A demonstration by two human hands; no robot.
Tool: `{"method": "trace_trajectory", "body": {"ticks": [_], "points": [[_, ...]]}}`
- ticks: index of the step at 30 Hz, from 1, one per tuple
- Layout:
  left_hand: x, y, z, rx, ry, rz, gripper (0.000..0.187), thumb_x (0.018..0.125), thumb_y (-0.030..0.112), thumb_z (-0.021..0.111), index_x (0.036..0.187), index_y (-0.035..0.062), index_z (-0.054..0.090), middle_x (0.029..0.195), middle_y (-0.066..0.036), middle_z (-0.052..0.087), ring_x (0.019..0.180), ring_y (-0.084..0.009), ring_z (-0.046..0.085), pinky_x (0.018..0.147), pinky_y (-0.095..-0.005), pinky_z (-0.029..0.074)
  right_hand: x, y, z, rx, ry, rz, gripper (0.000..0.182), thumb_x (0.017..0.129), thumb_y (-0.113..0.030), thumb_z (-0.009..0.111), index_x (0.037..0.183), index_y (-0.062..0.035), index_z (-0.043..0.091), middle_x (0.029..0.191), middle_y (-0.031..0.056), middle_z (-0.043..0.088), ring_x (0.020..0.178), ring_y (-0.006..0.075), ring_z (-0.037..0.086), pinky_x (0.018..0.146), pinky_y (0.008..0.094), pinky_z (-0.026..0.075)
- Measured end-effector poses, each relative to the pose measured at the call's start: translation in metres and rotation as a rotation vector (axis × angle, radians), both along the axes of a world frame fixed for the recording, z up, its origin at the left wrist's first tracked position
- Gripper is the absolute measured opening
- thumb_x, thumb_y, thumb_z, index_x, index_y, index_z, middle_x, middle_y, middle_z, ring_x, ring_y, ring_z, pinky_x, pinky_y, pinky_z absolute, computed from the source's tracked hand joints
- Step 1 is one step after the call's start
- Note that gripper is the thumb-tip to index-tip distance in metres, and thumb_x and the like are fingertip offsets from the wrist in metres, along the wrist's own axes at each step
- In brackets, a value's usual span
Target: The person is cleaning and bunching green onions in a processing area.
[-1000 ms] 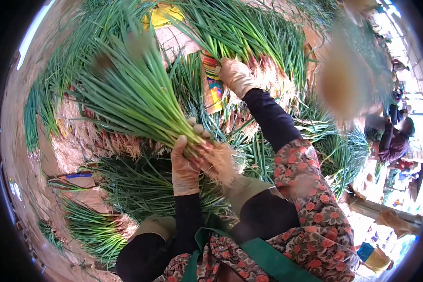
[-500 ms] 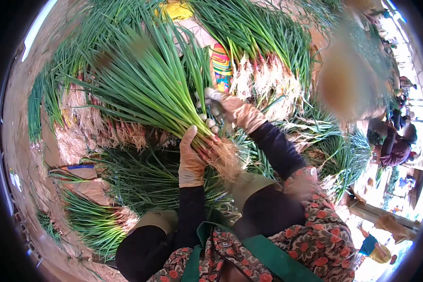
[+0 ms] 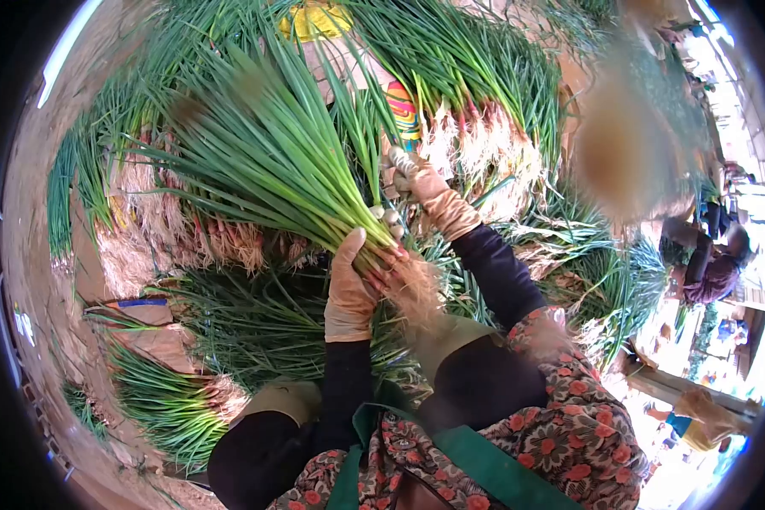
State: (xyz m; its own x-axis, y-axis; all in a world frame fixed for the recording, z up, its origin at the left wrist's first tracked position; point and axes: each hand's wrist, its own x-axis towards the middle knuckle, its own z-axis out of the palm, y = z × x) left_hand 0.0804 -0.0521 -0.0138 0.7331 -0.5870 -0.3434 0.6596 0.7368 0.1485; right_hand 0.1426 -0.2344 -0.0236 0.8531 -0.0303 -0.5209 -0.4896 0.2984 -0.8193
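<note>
My gloved left hand (image 3: 350,287) is closed around the lower stems of a large bunch of green onions (image 3: 310,170), just above the pale, stringy roots (image 3: 416,289). The bunch slants, its long green leaves fanning to the upper left and its roots toward my lap. White fingertips of the left hand show on the far side of the stems. My gloved right hand (image 3: 421,183) is beside the bunch, fingers curled at some green onion leaves (image 3: 374,140) that hang apart from the rest; its exact grip is partly hidden.
Root-end piles of green onions (image 3: 480,127) lie beyond my right hand, with more piles (image 3: 153,204) at left. A smaller bundle (image 3: 166,399) rests at lower left. A yellow bag (image 3: 316,22) is at the top. Several people, one in dark clothing (image 3: 716,270), are at far right.
My right hand has shifted slightly right and closer to the piled roots, and the loose leaves near it have swung right. My left hand keeps its grip on the bunch, nearly still.
</note>
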Motion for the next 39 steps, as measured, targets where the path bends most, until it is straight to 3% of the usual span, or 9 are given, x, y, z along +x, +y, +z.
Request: {"method": "trace_trajectory", "body": {"ticks": [8, 13, 14, 15, 18, 23, 27, 32, 39], "points": [[0.003, 0.001, -0.009, -0.167, -0.165, 0.046, 0.053, 0.084, 0.033, 0.06, 0.124, 0.0029, 0.044, 0.119, -0.016, 0.051, 0.106, -0.0291, 0.054, 0.092, -0.049, 0.045, -0.057, -0.008, -0.054, -0.947, -0.519, 0.679, 0.033, 0.089, -0.026, 0.054, 0.114, -0.0034, 0.059, 0.099, 0.0173, 0.066, 0.081, 0.0275, 0.065, 0.069, 0.0398, 0.051], [0.0, -0.002, 0.012, -0.364, -0.13, 0.124, 0.067, 0.08, 0.033, 0.065, 0.133, 0.006, 0.036, 0.114, -0.015, 0.051, 0.105, -0.0304, 0.054, 0.094, -0.0509, 0.044, -0.048, -0.026, -0.006, -1.24, 0.122, 1.573, 0.035, 0.084, -0.027, 0.054, 0.108, -0.002, 0.059, 0.097, 0.0169, 0.066, 0.088, 0.0294, 0.065, 0.072, 0.0435, 0.05], [0.0, -0.002, 0.012, -0.359, -0.106, 0.123, 0.071, 0.08, 0.032, 0.065, 0.137, 0.0069, 0.032, 0.113, -0.015, 0.052, 0.105, -0.0301, 0.054, 0.094, -0.0494, 0.044, -0.022, -0.044, -0.006, -1.149, 0.057, 1.398, 0.034, 0.085, -0.028, 0.054, 0.109, -0.0044, 0.058, 0.098, 0.0166, 0.065, 0.091, 0.0278, 0.064, 0.071, 0.0425, 0.051], [0.0, -0.001, 0.01, -0.354, -0.109, 0.105, 0.073, 0.08, 0.031, 0.065, 0.138, 0.0058, 0.03, 0.112, -0.015, 0.053, 0.105, -0.03, 0.054, 0.094, -0.0481, 0.044, -0.007, -0.084, -0.075, -1.823, -0.802, 1.1, 0.035, 0.088, -0.033, 0.054, 0.108, -0.0049, 0.059, 0.099, 0.0158, 0.065, 0.091, 0.0282, 0.064, 0.073, 0.042, 0.051], [0.003, -0.004, 0.0, -0.377, -0.095, 0.06, 0.076, 0.079, 0.028, 0.066, 0.139, 0.0021, 0.028, 0.112, -0.016, 0.054, 0.105, -0.0297, 0.054, 0.094, -0.0451, 0.044, 0.061, -0.068, 0.011, -1.836, -0.235, 0.207, 0.051, 0.088, -0.045, 0.053, 0.113, 0.0, 0.054, 0.1, 0.0216, 0.063, 0.09, 0.0334, 0.063, 0.073, 0.0397, 0.052], [0.002, -0.005, -0.004, -0.287, -0.018, 0.082, 0.073, 0.08, 0.031, 0.066, 0.134, -0.0051, 0.032, 0.114, -0.016, 0.053, 0.11, -0.0287, 0.052, 0.1, -0.0435, 0.041, 0.095, -0.08, -0.006, -1.655, -0.108, 0.324, 0.043, 0.081, -0.04, 0.062, 0.079, 0.0023, 0.065, 0.077, 0.0209, 0.065, 0.079, 0.0343, 0.065, 0.069, 0.0428, 0.051], [0.002, -0.008, 0.008, -0.004, -0.029, 0.095, 0.066, 0.083, 0.034, 0.061, 0.131, -0.0044, 0.038, 0.12, -0.02, 0.052, 0.108, -0.0279, 0.053, 0.098, -0.0408, 0.043, 0.03, -0.045, 0.019, -1.058, -0.419, 0.357, 0.042, 0.088, -0.039, 0.058, 0.102, 0.0007, 0.062, 0.084, 0.0227, 0.065, 0.079, 0.033, 0.065, 0.072, 0.0411, 0.05], [-0.002, 0.002, -0.016, -0.02, -0.087, -0.023, 0.066, 0.084, 0.036, 0.059, 0.135, 0.0005, 0.036, 0.117, -0.02, 0.054, 0.101, -0.0276, 0.059, 0.08, -0.0375, 0.054, -0.021, -0.017, 0.033, -1.095, -0.239, 0.516, 0.049, 0.092, -0.046, 0.045, 0.108, -0.0023, 0.06, 0.09, 0.0228, 0.064, 0.085, 0.0365, 0.063, 0.077, 0.043, 0.049], [-0.002, -0.006, -0.003, -0.71, -0.098, 0.08, 0.068, 0.078, 0.033, 0.067, 0.13, 0.0012, 0.038, 0.108, -0.013, 0.057, 0.104, -0.0285, 0.056, 0.101, -0.0476, 0.04, 0.052, -0.079, -0.024, -1.589, -0.188, 0.219, 0.038, 0.086, -0.039, 0.056, 0.092, -0.0019, 0.062, 0.086, 0.0204, 0.065, 0.082, 0.0373, 0.063, 0.071, 0.0424, 0.05]]}}
